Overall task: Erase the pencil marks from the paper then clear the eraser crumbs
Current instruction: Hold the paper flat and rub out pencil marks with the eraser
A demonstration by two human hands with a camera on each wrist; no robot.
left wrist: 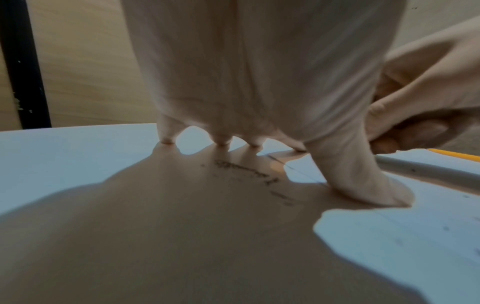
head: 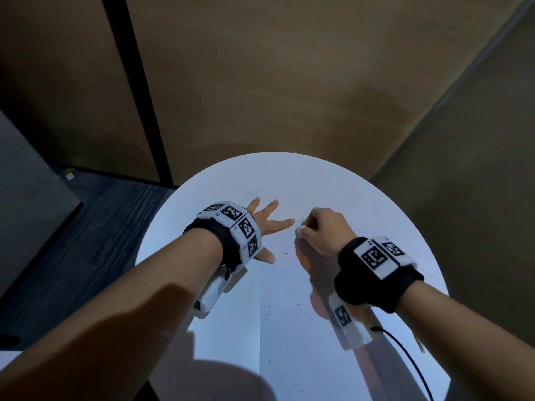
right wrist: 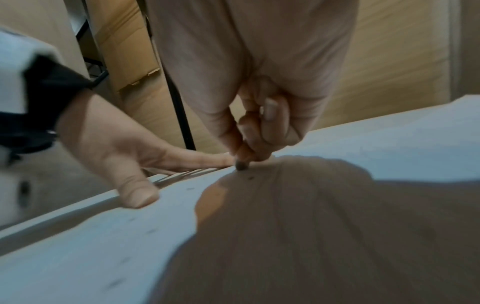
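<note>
A white sheet of paper (head: pixel 289 328) lies on a round white table (head: pixel 220 180). My left hand (head: pixel 266 224) is spread flat, its fingertips (left wrist: pixel 221 142) on the table and its thumb (left wrist: pixel 363 185) on the paper's left edge. My right hand (head: pixel 321 230) is curled into a fist just right of it and pinches a small white eraser (head: pixel 300 229). The eraser's dirty tip (right wrist: pixel 241 165) touches the paper. Dark eraser crumbs (head: pixel 285 251) are scattered over the sheet. More dark specks (left wrist: pixel 246 170) lie under my left palm.
A yellow pencil (head: pixel 418 342) lies near the table's right edge. Across the paper's near right part trails a black cable (head: pixel 405 357) from my right wristband. Brown wall panels stand behind the table, with dark carpet on the left.
</note>
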